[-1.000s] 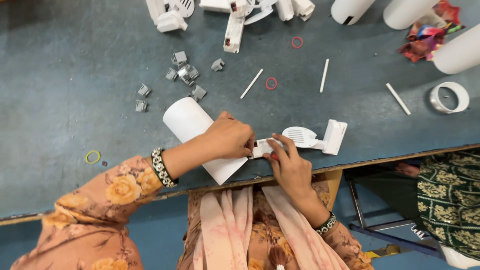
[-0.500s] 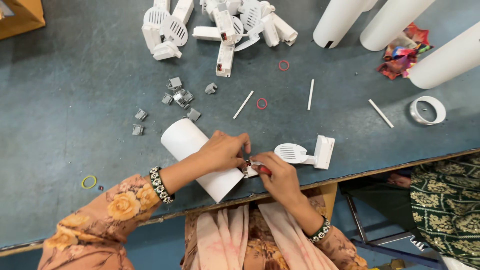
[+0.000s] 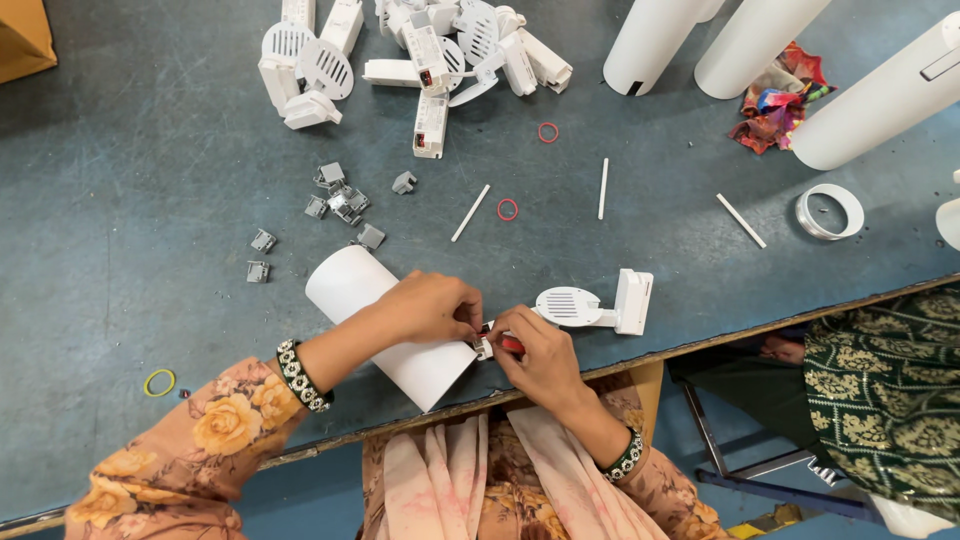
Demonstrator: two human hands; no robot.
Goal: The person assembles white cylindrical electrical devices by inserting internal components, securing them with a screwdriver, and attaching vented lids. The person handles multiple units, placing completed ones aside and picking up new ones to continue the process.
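Both hands meet at the near edge of the desk (image 3: 120,200). The left hand (image 3: 430,308) and right hand (image 3: 535,360) are closed, pinching a small connector (image 3: 492,344) between them, over the white tube (image 3: 385,325). A bracket (image 3: 600,303) lies just right. Left desk area is open.

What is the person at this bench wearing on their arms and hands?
Both arms are covered to the wrist by peach-orange sleeves printed with yellow and cream flowers. Each wrist carries a black bangle studded with white stones: one beside the left hand, at, and one beside the right hand, at. The hands are bare, with no gloves. A pale pink scarf hangs below them.
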